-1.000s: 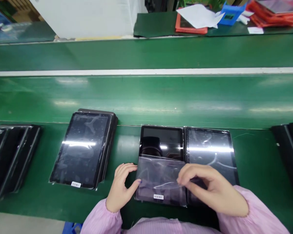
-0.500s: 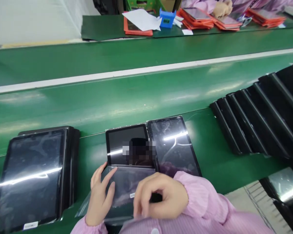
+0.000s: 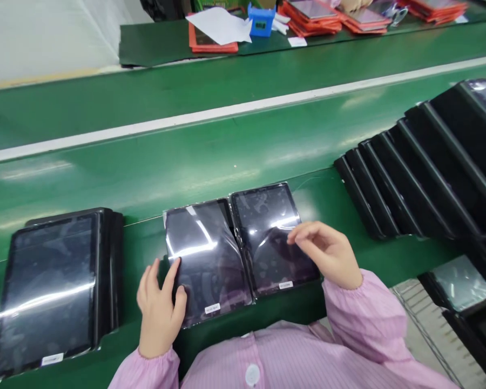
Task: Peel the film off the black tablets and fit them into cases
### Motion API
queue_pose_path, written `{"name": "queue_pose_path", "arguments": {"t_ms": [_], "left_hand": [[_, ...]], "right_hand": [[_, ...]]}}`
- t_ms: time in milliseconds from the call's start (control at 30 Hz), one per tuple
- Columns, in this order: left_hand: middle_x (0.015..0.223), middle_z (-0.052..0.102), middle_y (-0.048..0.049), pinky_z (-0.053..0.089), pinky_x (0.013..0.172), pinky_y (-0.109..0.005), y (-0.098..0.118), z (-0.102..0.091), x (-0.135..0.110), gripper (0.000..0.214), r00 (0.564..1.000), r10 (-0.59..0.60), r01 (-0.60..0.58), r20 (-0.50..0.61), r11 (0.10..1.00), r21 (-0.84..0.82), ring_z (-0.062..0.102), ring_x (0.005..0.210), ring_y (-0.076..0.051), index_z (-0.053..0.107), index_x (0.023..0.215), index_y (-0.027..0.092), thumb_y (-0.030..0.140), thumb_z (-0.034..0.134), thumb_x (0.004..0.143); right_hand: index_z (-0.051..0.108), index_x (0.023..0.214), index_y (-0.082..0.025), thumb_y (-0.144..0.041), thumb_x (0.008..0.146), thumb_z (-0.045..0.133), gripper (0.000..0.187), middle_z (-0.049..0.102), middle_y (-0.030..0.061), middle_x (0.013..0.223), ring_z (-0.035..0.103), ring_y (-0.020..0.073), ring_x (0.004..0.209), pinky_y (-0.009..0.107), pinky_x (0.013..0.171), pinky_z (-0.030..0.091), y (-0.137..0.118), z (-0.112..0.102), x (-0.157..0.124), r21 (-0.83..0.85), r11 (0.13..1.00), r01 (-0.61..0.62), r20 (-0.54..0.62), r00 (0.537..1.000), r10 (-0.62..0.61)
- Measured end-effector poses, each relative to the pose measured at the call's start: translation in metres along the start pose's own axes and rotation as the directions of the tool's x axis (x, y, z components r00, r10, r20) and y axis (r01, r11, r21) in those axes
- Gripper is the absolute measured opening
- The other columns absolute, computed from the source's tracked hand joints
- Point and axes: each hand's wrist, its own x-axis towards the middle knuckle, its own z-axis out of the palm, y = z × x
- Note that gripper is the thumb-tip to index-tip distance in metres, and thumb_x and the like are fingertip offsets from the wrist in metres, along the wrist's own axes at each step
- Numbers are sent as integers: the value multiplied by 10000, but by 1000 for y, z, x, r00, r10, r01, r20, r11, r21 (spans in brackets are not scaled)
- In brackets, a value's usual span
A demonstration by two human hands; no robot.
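- Both films look laid: the left tablet (image 3: 204, 254) lies on the green bench (image 3: 105, 178) at its near ledge, with the left hand (image 3: 159, 305) spread open on its near corner
- The right tablet (image 3: 269, 237) touches it; the right hand (image 3: 328, 253) hovers over its edge, fingers loosely curled on nothing seen
- A filmed stack (image 3: 48, 286) lies at left, and a leaning row (image 3: 421, 156) at right

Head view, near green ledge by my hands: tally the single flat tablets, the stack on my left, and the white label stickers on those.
Single flat tablets: 2, the left tablet and the right tablet
Stack of tablets: 1
White label stickers: 3, one on each tablet and one on the stack
Total: 6
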Motion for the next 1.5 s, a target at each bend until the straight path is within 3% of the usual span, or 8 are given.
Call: {"name": "queue_pose_path", "arguments": {"t_ms": [167,300,433,867,967,1100,1267,1500], "left_hand": [[1516,357,-291,278,1099,-682,52,2,11,490,995,101,-96,-29,988,122,319,1421,-473,478,1407,81,257,469,949],[1523,390,-265,294,1121,-629,88,11,20,545,912,393,-395,115,918,-3,373,1414,-420,469,1406,110,355,548,925],[1539,397,-237,242,1138,-669,105,17,25,739,837,517,-512,178,856,-73,374,1423,-416,424,1466,174,485,668,841],[1488,415,-278,344,1117,-654,99,16,27,771,771,618,-595,154,785,-173,404,1406,-429,522,1393,212,345,836,702],[1487,417,-261,351,1113,-661,99,17,27,814,781,609,-579,140,789,-203,408,1399,-430,498,1407,204,392,837,692],[1471,462,-220,384,1114,-614,98,20,28,777,824,555,-524,111,822,-225,430,1388,-389,387,1474,175,450,705,820],[1477,478,-192,414,1110,-537,100,23,28,665,888,450,-429,98,886,-175,427,1397,-336,336,1493,151,385,585,923],[1532,436,-175,307,1135,-617,103,15,27,659,782,608,-594,135,794,-132,414,1407,-385,487,1431,218,451,680,845]], "right_hand": [[653,1193,-183,-309,834,675,381,655,145,1152,641,277,954,456,809,551,49,-21,-3,-445,869,-218,-264,959,106],[655,1249,-165,-354,862,639,432,657,127,1060,626,241,839,412,721,548,80,-19,-3,-443,876,-191,-215,971,103],[672,1262,-210,-380,871,632,428,650,102,1107,623,212,849,344,660,557,95,-22,-1,-371,922,-107,-161,986,50],[706,1218,-233,-437,872,645,406,672,83,1043,663,214,851,379,748,600,94,-51,-1,-368,928,57,78,996,-30],[707,1202,-213,-379,851,662,391,674,106,1022,655,251,836,429,716,595,85,-53,16,-475,879,51,58,998,-26],[585,1366,-176,-343,843,662,554,604,174,1242,511,377,1217,621,1053,403,78,-32,63,-592,798,109,30,993,-113],[707,1144,-215,-325,885,612,297,679,115,1166,570,313,1171,538,1084,402,84,-2,110,-580,778,241,170,970,-174],[646,1212,-231,-292,934,535,306,674,99,1231,581,272,1198,503,1084,412,97,-30,86,-556,808,197,58,978,-199]]}}
